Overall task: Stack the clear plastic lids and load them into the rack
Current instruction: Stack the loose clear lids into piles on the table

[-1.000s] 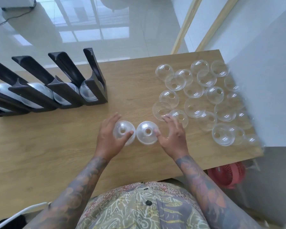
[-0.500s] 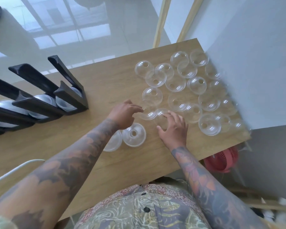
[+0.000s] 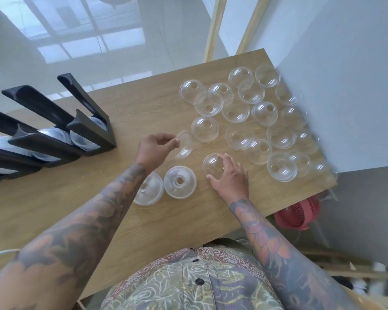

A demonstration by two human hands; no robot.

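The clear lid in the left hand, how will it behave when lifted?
Probably very light: the left hand pinches the tilted lid by its rim alone. Thin clear plastic likely flexes if squeezed. Its smooth dome may slip.

Worktop (image 3: pixel 188 220): light wood-grain board, rectangular, its far right corner near a plain white wall (image 3: pixel 345 74). Floor (image 3: pixel 76 41): glossy pale tiles, mirroring a bright window grid. Two light wooden battens (image 3: pixel 213 30) lean upright beside the wall past the worktop's far edge. Red round fan (image 3: pixel 298 214): on the floor below the worktop's right edge. White cable (image 3: pixel 0 253): at the left border.
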